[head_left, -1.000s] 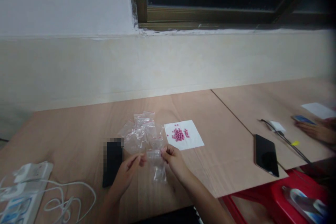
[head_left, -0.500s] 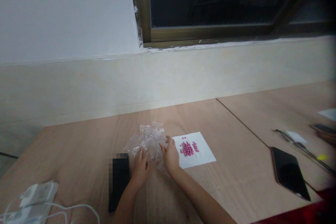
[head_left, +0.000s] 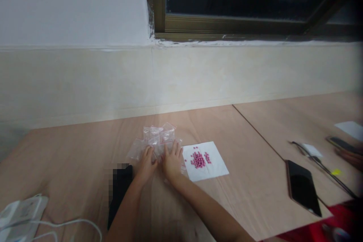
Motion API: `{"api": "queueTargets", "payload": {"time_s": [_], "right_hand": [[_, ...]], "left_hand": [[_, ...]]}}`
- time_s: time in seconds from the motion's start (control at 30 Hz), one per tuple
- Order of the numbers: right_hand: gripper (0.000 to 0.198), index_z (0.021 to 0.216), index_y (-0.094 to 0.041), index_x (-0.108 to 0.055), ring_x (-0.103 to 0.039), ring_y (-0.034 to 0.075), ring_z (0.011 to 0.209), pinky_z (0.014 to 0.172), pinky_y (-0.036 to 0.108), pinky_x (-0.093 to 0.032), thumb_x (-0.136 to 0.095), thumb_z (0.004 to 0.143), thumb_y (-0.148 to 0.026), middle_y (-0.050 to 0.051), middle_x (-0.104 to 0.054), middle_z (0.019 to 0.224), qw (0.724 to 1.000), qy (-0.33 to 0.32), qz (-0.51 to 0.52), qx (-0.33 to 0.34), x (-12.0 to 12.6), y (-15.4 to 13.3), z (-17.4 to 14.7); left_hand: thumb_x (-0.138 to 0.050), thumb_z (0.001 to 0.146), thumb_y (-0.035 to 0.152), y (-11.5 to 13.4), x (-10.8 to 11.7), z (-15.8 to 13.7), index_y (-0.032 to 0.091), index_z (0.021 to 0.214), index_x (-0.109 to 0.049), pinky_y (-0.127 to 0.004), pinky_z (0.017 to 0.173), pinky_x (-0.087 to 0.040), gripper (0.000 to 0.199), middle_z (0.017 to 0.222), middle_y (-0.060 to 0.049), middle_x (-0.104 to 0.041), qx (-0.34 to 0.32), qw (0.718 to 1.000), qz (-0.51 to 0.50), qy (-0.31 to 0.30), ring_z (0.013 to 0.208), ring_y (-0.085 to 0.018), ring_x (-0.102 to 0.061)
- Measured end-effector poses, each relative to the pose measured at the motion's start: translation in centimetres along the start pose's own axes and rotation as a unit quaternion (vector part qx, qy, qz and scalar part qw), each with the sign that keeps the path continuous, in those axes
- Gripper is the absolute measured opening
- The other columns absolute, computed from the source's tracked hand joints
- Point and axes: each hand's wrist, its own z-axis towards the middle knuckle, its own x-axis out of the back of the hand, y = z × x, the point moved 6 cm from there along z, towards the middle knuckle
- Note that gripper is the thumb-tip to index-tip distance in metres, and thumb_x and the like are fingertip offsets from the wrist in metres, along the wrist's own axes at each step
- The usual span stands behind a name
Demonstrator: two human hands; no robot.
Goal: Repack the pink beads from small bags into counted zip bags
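Several clear zip-lock bags (head_left: 154, 133) lie in an overlapping pile on the wooden table (head_left: 85, 151). My left hand (head_left: 146, 166) rests on the near left part of the pile, its thumb apart from its fingers. Beside it, my right hand (head_left: 172, 163) lies over the near right part with spread fingers touching the plastic. Just right of that hand is a white paper sheet (head_left: 215, 170) with many small pink beads (head_left: 198, 160) gathered on it. A few beads sit apart from the main cluster. Bag parts beneath my palms are hidden.
A black object (head_left: 120, 189), partly pixelated, lies beside my left forearm. At the lower left is a white power strip (head_left: 31, 211) with a white cable (head_left: 70, 221). To the right are a dark phone (head_left: 303, 187) and a black cable (head_left: 323, 166). A wall (head_left: 99, 83) borders the table.
My right hand has come away from the paper's edge and pressed down over the bags, fingers now spread. My left hand has moved farther onto the pile. The view has shifted slightly.
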Motion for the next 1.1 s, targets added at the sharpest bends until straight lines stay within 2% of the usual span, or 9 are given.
{"api": "queueTargets", "payload": {"time_s": [0.17, 0.3, 0.43, 0.53, 0.67, 0.77, 0.83, 0.97, 1.1], "right_hand": [[0.044, 0.127, -0.018, -0.047, -0.025, 0.03, 0.128, 0.101, 0.048, -0.023, -0.043, 0.083, -0.023, 0.014, -0.031, 0.14, 0.996, 0.067, 0.06, 0.025, 3.8, 1.4, -2.4], [0.041, 0.116, -0.012, -0.056, -0.045, 0.024, 0.112, 0.097, 0.042, -0.034, -0.037, 0.08, -0.012, 0.015, -0.052, 0.121, 0.989, 0.054, 0.131, 0.045, 2.9, 4.1, -6.9], [0.047, 0.117, -0.01, -0.055, -0.044, 0.024, 0.117, 0.1, 0.042, -0.034, -0.039, 0.073, -0.006, 0.014, -0.052, 0.123, 0.977, 0.011, 0.191, 0.094, 0.4, 4.5, -9.6], [0.05, 0.118, -0.013, -0.054, -0.041, 0.023, 0.119, 0.099, 0.042, -0.035, -0.04, 0.071, -0.006, 0.012, -0.05, 0.126, 0.966, 0.03, 0.232, 0.112, 1.0, 4.1, -9.9], [0.032, 0.101, -0.014, -0.059, -0.055, 0.023, 0.096, 0.085, 0.039, -0.043, -0.042, 0.074, -0.012, 0.012, -0.061, 0.1, 0.962, 0.073, 0.261, 0.022, 2.9, 5.7, -10.0], [0.019, 0.086, -0.014, -0.058, -0.057, 0.021, 0.07, 0.066, 0.034, -0.046, -0.042, 0.078, -0.022, 0.008, -0.062, 0.077, 0.956, 0.023, 0.288, -0.055, 2.5, 7.6, -10.5], [0.017, 0.082, -0.016, -0.056, -0.057, 0.019, 0.065, 0.061, 0.031, -0.045, -0.042, 0.08, -0.026, 0.007, -0.061, 0.072, 0.948, -0.013, 0.31, -0.076, 1.8, 8.2, -10.7], [0.015, 0.082, -0.016, -0.056, -0.059, 0.019, 0.069, 0.064, 0.029, -0.044, -0.045, 0.078, -0.025, 0.006, -0.063, 0.074, 0.935, -0.043, 0.343, -0.078, 0.7, 8.0, -10.4], [0.017, 0.063, -0.017, -0.055, -0.057, 0.018, 0.061, 0.06, 0.028, -0.042, -0.046, 0.076, -0.025, 0.004, -0.061, 0.063, 0.93, -0.122, 0.344, -0.04, -0.1, 7.0, -9.9]], "left_hand": [[-0.052, 0.072, 0.015, 1.5, 2.3, -1.3, 0.02, 0.123, -0.043, -0.042, 0.106, -0.026, 0.052, 0.137, -0.009, -0.028, -0.012, 1.0, 0.0, 0.013, 0.13, -0.027, -0.025], [-0.05, 0.074, 0.018, 1.9, 3.9, -4.4, 0.021, 0.112, -0.052, -0.042, 0.107, -0.026, 0.038, 0.125, -0.008, -0.042, 0.002, 0.998, -0.027, 0.05, 0.123, -0.024, -0.035], [-0.049, 0.075, 0.023, 2.0, 2.3, -8.0, 0.02, 0.098, -0.057, -0.038, 0.095, -0.04, 0.024, 0.103, -0.007, -0.055, 0.031, 0.993, -0.117, 0.003, 0.103, -0.022, -0.052], [-0.049, 0.077, 0.027, 2.1, 0.6, -10.3, 0.017, 0.091, -0.056, -0.033, 0.081, -0.047, 0.019, 0.091, -0.007, -0.057, 0.067, 0.985, -0.154, -0.042, 0.088, -0.02, -0.057], [-0.047, 0.078, 0.03, 2.2, -0.2, -12.0, 0.017, 0.081, -0.055, -0.03, 0.074, -0.046, 0.015, 0.08, -0.004, -0.057, 0.083, 0.983, -0.147, -0.075, 0.077, -0.019, -0.056], [-0.048, 0.077, 0.03, 2.3, 0.0, -12.1, 0.018, 0.08, -0.054, -0.029, 0.07, -0.045, 0.014, 0.075, -0.003, -0.056, 0.089, 0.985, -0.128, -0.076, 0.072, -0.017, -0.055], [-0.047, 0.077, 0.032, 2.3, -0.2, -11.6, 0.018, 0.082, -0.053, -0.028, 0.068, -0.045, 0.016, 0.075, -0.002, -0.056, 0.105, 0.983, -0.129, -0.072, 0.07, -0.017, -0.055], [-0.052, 0.074, 0.039, 2.6, -1.2, -9.9, 0.017, 0.091, -0.052, -0.029, 0.071, -0.046, 0.028, 0.084, -0.004, -0.06, 0.139, 0.977, -0.146, -0.066, 0.074, -0.017, -0.058], [-0.056, 0.072, 0.044, 2.8, -2.2, -9.4, 0.016, 0.091, -0.055, -0.029, 0.064, -0.046, 0.034, 0.075, -0.003, -0.062, 0.161, 0.968, -0.158, -0.109, 0.071, -0.019, -0.059]]}}
